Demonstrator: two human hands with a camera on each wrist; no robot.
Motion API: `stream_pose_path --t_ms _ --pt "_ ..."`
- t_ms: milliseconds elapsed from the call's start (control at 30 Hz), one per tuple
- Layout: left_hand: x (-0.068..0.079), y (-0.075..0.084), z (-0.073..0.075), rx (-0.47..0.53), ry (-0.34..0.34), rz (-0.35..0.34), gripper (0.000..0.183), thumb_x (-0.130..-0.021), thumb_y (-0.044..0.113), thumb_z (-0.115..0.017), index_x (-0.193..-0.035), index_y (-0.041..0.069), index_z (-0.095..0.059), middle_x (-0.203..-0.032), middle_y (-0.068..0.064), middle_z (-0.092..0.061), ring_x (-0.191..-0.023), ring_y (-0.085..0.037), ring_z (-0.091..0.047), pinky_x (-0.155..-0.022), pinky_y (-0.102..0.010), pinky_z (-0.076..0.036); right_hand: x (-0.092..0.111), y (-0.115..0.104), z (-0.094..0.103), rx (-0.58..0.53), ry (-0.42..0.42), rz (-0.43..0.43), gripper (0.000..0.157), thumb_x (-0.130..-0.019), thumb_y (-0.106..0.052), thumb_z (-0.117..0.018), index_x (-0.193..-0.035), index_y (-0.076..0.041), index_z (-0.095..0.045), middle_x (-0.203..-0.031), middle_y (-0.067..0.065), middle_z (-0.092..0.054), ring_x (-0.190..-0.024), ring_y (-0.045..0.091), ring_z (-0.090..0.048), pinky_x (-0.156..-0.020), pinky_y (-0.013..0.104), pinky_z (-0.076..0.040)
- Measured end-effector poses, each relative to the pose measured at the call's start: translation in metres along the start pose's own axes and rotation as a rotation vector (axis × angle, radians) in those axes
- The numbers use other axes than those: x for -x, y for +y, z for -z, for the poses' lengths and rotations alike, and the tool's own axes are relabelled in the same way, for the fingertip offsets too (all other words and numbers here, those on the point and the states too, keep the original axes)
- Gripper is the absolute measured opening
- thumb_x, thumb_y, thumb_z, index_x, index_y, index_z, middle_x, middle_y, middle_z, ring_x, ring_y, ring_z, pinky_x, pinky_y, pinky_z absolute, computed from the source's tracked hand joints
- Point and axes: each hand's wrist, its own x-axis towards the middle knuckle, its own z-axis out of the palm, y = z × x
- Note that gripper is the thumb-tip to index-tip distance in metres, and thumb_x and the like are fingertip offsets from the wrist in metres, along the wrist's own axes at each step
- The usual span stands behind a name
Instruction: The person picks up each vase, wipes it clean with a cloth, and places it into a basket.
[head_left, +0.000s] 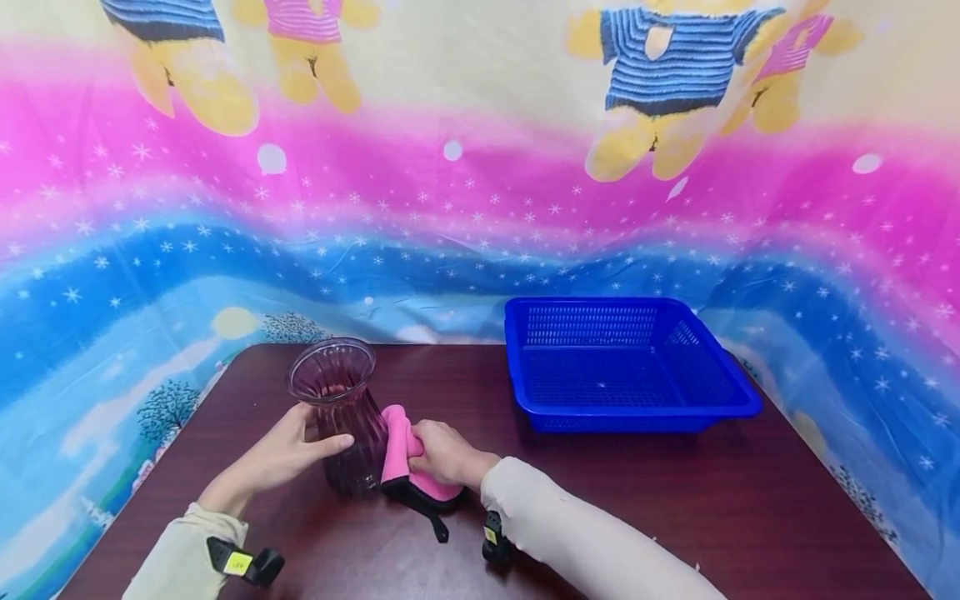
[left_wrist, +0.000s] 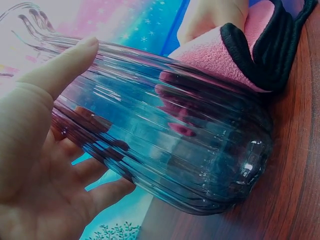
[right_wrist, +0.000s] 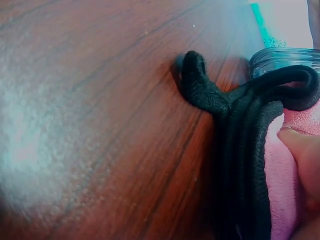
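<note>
A clear ribbed glass vase (head_left: pixel 352 442) with a flared rim stands on the table, leaning slightly in the head view. My left hand (head_left: pixel 288 454) grips its upper body from the left, thumb across the front and fingers behind, as the left wrist view also shows. On the vase's right side, my right hand (head_left: pixel 444 454) holds a folded pink cloth (head_left: pixel 397 450) with black edging and a small black hanging loop. The cloth lies against the glass, and its edge (right_wrist: pixel 245 165) hangs down close to the tabletop in the right wrist view.
A blue plastic basket (head_left: pixel 630 421) with perforated walls stands at the back right of the dark wooden table (head_left: pixel 600 508). Behind the table hangs a colourful printed curtain (head_left: pixel 450 208) with bears and snowflakes.
</note>
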Motion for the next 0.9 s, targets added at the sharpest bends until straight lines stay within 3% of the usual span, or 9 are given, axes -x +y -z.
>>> stream_pose_path --t_ms 633,900 --pt "-0.0001 0.0001 0.0018 -0.012 -0.008 -0.007 0.056 -0.09 0.014 -0.067 -0.136 -0.006 -0.042 -0.128 -0.027 -0.057 -0.102 0.011 -0.058 -0.087 -0.017 -0.052 -0.0002 0.0054 -0.0035 -0.093 0.002 -0.002 0.015 -0.079 -0.017 -0.074 -0.078 -0.013 -0.06 -0.088 0.002 -0.064 -0.077 0.006 -0.05 -0.068 0.016 -0.042" --pt "-0.0015 -0.0006 0.001 -0.005 -0.014 -0.002 0.057 -0.09 0.014 -0.067 -0.136 -0.006 -0.041 -0.129 -0.028 -0.056 -0.103 0.012 -0.057 -0.087 -0.017 -0.052 0.0015 0.0081 -0.0005 -0.231 0.019 0.02 0.009 -0.081 -0.013 -0.072 -0.084 -0.01 -0.064 -0.074 -0.004 -0.054 -0.071 0.006 -0.046 -0.064 0.014 -0.039"
